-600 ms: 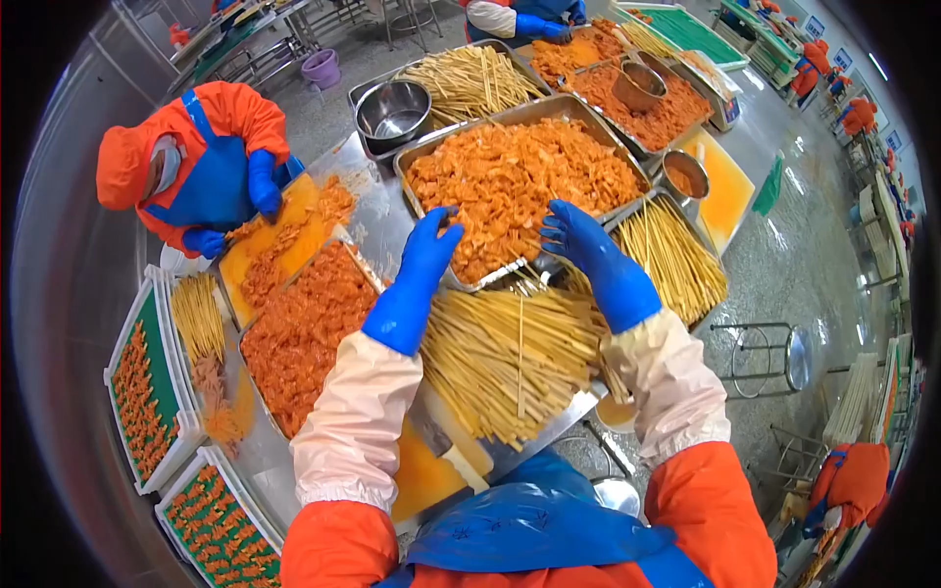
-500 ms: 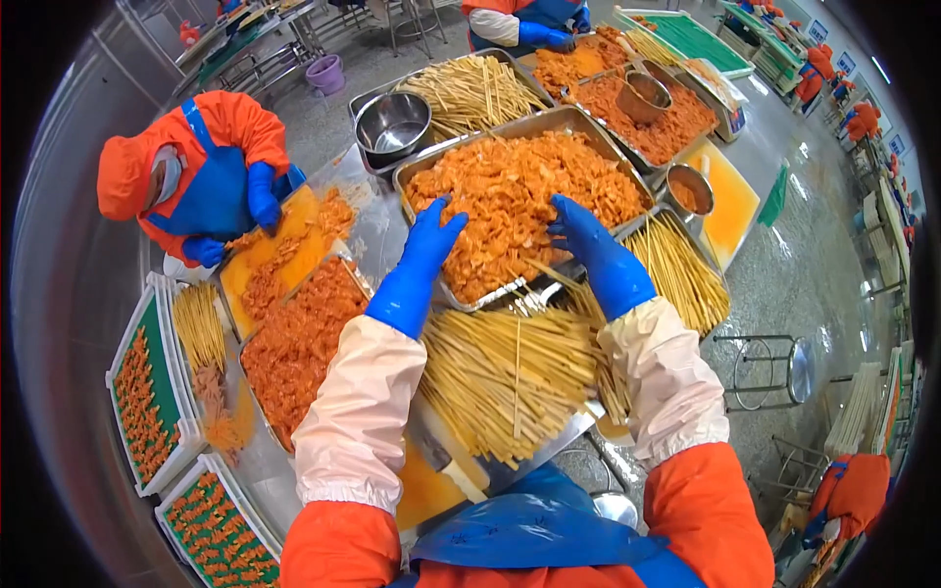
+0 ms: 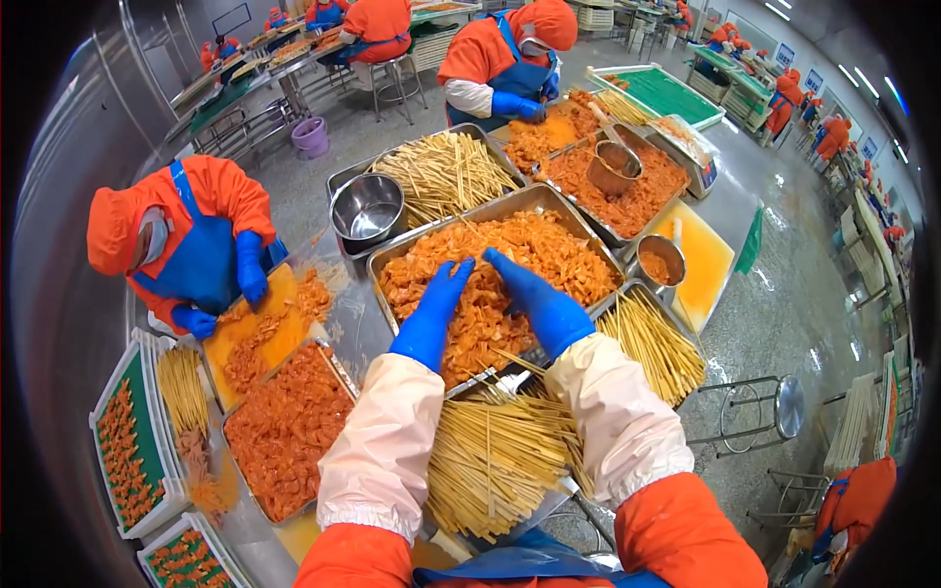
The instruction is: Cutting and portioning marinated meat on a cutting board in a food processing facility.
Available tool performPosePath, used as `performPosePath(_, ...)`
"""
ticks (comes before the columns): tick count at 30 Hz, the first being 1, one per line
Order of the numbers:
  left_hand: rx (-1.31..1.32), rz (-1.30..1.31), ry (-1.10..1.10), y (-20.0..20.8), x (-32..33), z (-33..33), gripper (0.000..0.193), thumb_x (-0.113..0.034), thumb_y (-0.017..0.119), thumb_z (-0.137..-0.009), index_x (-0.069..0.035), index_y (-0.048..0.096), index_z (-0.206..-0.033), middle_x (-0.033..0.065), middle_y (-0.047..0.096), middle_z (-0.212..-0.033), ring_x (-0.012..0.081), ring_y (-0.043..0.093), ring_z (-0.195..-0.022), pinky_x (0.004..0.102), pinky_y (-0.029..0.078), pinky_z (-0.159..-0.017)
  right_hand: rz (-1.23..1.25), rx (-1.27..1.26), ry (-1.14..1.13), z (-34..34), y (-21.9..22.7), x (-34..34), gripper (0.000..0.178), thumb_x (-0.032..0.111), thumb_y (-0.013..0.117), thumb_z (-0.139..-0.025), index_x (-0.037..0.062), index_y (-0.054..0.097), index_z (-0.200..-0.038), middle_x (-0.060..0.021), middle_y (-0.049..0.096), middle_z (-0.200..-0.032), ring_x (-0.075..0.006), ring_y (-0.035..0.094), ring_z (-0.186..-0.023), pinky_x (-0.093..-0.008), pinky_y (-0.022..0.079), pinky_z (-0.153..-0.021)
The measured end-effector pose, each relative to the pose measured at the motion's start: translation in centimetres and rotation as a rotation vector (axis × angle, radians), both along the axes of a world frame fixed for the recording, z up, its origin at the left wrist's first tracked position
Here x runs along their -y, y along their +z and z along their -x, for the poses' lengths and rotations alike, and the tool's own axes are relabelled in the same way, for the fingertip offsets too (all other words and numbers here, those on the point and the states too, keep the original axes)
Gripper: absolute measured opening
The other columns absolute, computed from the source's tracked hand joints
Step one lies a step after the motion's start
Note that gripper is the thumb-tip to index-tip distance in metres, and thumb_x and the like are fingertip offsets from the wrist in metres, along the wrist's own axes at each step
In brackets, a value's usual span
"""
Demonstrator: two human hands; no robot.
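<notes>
My left hand, in a blue glove, rests over a heap of orange marinated meat pieces, its fingers stretched out. Opposite it, my right hand, gloved in blue too, reaches in with extended fingers. The fingertips of both come near each other at the middle of the heap. A large metal tray holds the meat. Neither hand shows anything gripped, though the undersides of the palms are hidden. Just below my wrists lies a bundle of wooden skewers.
A steel bowl and more skewers lie beyond the tray. Another meat tray stands left, near a co-worker. A second co-worker works across the table. To the right are a cup and a stool.
My hands have moved closer together, from the sides of the heap to its middle. The view has tilted up, showing more of the far room.
</notes>
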State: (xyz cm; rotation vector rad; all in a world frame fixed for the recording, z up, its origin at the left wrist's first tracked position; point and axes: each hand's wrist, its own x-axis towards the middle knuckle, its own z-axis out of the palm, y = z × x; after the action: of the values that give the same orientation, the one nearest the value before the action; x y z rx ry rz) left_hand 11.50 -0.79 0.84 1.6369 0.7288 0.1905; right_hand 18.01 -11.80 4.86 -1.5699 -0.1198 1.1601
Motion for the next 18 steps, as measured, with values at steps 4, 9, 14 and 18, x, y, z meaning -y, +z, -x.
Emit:
performPosePath(4, 0.225, 0.182, -0.001, -0.1, 1.4, -1.0, 0.065, -0.044, 0.047, -0.065, 0.001, 0.029, -0.108, 0.0152, 0.035, -0.108, 0.0231, 0.035, -0.098, 0.0294, 0.028, -0.080, -0.189, -0.035, -0.009, 0.6, -1.0, 0.3, 0.066, 0.053, 0.037, -0.065, 0.0173, 0.015, -0.117, -0.0060, 0.012, -0.122, -0.0233, 0.013, -0.111, -0.0411, 0.016, -0.085)
performPosePath(9, 0.289, 0.225, 0.130, 0.6, 3.4, -0.9, 0.057, -0.038, 0.045, -0.068, 0.001, 0.030, -0.107, 0.0133, 0.035, -0.107, 0.0201, 0.033, -0.099, 0.0273, 0.026, -0.082, -0.295, -0.100, -0.240, 1.8, -1.1, -0.1, 0.063, 0.046, 0.039, -0.068, 0.0101, 0.019, -0.116, -0.0051, 0.016, -0.121, -0.0170, 0.015, -0.111, -0.0326, 0.011, -0.088)
performPosePath(14, 0.420, 0.151, 0.266, 3.0, 4.0, -0.5, 0.050, -0.032, 0.045, -0.071, 0.000, 0.030, -0.106, 0.0109, 0.036, -0.105, 0.0173, 0.033, -0.097, 0.0261, 0.025, -0.082, -0.605, -0.072, -0.304, 2.5, 1.0, -0.5, 0.052, 0.036, 0.040, -0.072, 0.0068, 0.026, -0.113, -0.0045, 0.024, -0.117, -0.0140, 0.019, -0.108, -0.0253, 0.014, -0.088)
performPosePath(18, 0.603, 0.226, 0.265, 6.3, 4.4, 0.1, 0.040, -0.029, 0.044, -0.072, -0.002, 0.037, -0.101, 0.0080, 0.040, -0.100, 0.0151, 0.035, -0.094, 0.0252, 0.026, -0.080, -0.637, -0.057, -0.181, 1.3, 2.1, -0.9, 0.048, 0.035, 0.040, -0.072, 0.0074, 0.031, -0.110, -0.0041, 0.029, -0.114, -0.0133, 0.023, -0.106, -0.0248, 0.017, -0.086)
